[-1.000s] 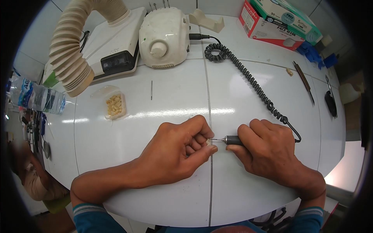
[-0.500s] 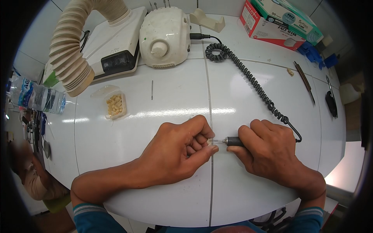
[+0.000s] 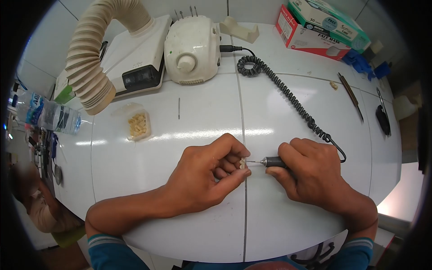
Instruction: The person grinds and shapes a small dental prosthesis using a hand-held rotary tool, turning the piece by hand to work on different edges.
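Note:
Between the thumb and fingertips of my left hand (image 3: 211, 173) is a small row of cream-coloured artificial teeth (image 3: 242, 163). My right hand (image 3: 310, 168) wraps round the black grip of a rotary handpiece (image 3: 274, 162), which lies level and points left. Its thin bur (image 3: 254, 161) reaches up to the teeth; whether the tip touches them I cannot tell. A coiled black cord (image 3: 288, 90) runs from the handpiece to the white control unit (image 3: 191, 51) at the back.
An open plastic box of loose cream teeth (image 3: 138, 127) stands left of centre, near a thin metal bur (image 3: 179, 108). A ribbed suction hose (image 3: 87, 67), a water bottle (image 3: 49, 112), mask boxes (image 3: 315, 36) and a brown-handled tool (image 3: 350, 94) surround the work. Another person (image 3: 45, 202) sits far left.
My left fingers have turned the row of teeth so that more of it shows. The handpiece has shifted slightly right and up. The whole view has moved a little.

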The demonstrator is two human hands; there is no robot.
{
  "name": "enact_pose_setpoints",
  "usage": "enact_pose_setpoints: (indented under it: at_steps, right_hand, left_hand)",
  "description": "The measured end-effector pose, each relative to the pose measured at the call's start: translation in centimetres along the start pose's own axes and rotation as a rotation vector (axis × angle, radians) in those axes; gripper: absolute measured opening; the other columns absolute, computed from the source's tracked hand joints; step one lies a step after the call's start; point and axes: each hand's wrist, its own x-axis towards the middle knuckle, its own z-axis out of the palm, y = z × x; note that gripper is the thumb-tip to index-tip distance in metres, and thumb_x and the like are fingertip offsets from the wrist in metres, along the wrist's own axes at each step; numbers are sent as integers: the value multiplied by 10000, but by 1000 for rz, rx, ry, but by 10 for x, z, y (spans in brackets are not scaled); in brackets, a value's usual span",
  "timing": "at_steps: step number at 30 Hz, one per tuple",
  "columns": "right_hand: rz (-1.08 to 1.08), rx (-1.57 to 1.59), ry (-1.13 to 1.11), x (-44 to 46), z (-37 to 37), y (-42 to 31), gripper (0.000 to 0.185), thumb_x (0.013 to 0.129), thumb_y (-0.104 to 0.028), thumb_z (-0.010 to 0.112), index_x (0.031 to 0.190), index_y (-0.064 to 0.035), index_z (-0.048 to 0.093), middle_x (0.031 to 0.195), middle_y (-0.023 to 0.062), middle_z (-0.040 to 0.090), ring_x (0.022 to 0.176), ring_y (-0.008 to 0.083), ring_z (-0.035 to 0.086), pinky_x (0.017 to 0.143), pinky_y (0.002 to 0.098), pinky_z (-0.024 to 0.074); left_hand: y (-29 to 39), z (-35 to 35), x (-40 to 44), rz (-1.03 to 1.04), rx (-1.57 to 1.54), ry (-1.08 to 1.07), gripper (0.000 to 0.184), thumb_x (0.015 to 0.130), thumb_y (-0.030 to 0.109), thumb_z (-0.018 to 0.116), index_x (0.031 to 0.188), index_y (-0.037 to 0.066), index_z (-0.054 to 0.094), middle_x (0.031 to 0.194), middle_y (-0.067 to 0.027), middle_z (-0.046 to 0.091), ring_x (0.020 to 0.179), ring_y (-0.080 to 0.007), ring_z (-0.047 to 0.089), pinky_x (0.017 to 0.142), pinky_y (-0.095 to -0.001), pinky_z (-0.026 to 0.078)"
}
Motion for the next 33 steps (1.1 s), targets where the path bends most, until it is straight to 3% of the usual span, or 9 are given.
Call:
enact_pose_setpoints:
  at_steps: [13, 33]
  right_hand:
    - [-19, -6, -10, -1, -3, 1, 381, 1027, -440, 839, 921, -115, 669, 734, 33, 597, 608, 219, 660, 497, 388, 453]
    - [2, -21, -16, -5, 0, -1, 391, 1074, -476, 774, 982, -103, 701, 796, 68, 695, 688, 285, 728, 559, 441, 524]
  left_hand:
    - [2, 0, -1, -44, -51, -22, 308, 1047, -7, 803, 1298, -46, 629, 1128, -138, 819, 1016, -142, 823, 803, -243, 650]
    - [-2, 1, -2, -23, -114, -10, 242, 1068, -4, 750, 1267, -56, 622, 1143, -144, 789, 989, -164, 839, 810, -238, 672]
